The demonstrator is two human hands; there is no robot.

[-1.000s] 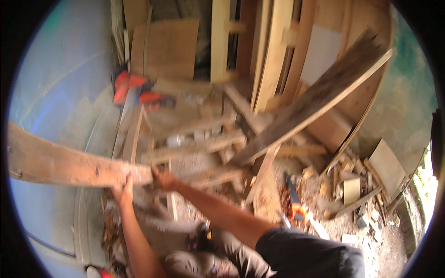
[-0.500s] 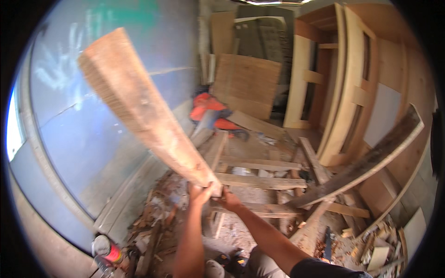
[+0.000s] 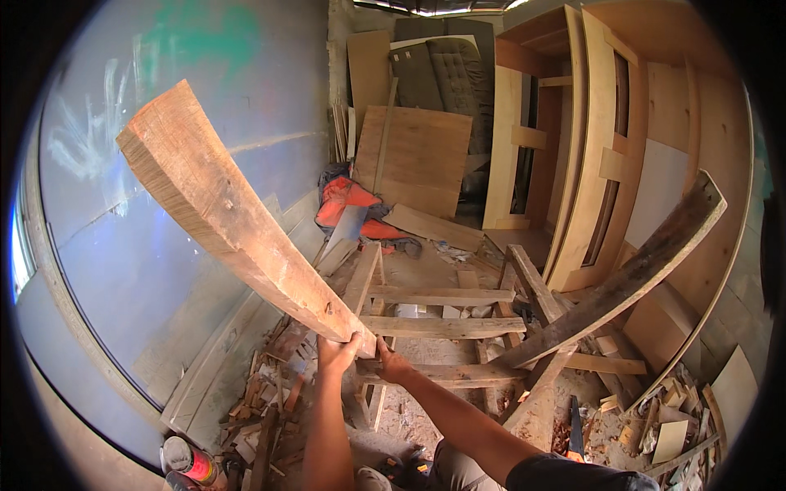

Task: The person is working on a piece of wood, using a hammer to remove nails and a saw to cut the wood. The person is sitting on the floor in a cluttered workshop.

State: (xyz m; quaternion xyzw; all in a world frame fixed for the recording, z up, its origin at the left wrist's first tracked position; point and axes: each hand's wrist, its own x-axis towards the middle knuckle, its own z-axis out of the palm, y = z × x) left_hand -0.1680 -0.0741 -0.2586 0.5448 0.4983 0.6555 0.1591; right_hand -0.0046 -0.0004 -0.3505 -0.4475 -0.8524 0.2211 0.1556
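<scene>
1. The lower end of a thick wooden plank is gripped by both the left hand and the right hand
2. Its other end is held up leftward, before the blue-grey wall
3. A darker plank is seen slanted over the wooden trestle, at right

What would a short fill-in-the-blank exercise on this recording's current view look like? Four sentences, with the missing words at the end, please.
1. Of its near and far ends, the thick beam is held by the left grip and the right grip at the ____ one.
2. The beam's far end points toward the picture's ____ side.
3. The beam and the dark plank are both made of ____.
4. The large paint patch high on the left-hand wall is ____.

Missing words: near; left; wood; green.
</scene>
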